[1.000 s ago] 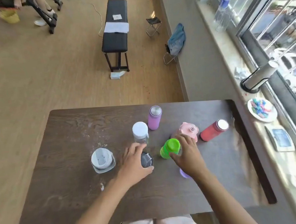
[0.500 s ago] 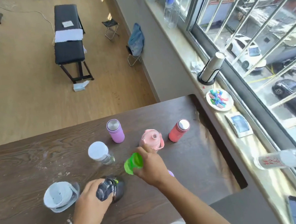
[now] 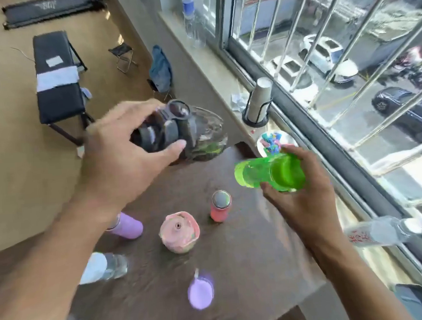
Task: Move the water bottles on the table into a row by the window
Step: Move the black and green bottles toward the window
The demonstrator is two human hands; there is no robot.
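My left hand [image 3: 121,160] grips a dark clear bottle [image 3: 194,138] by its black lid and holds it in the air above the table's far edge. My right hand [image 3: 303,193] holds a green bottle [image 3: 267,172] tilted on its side, raised near the window sill. Standing on the dark wooden table [image 3: 248,256] are a red bottle [image 3: 220,206], a pink bottle [image 3: 179,232], a purple bottle [image 3: 127,225], a clear white-capped bottle [image 3: 105,266] and a small lilac bottle [image 3: 200,292].
The sill [image 3: 224,67] along the window holds a paper cup stack in a black holder [image 3: 258,102], a plate of coloured bits [image 3: 273,141], a clear bottle lying down [image 3: 382,232] and upright clear bottles [image 3: 190,15] far off. A black bench [image 3: 57,80] stands on the floor.
Both hands have lifted their bottles off the table and carried them up and toward the window. The view has swung right toward the sill.
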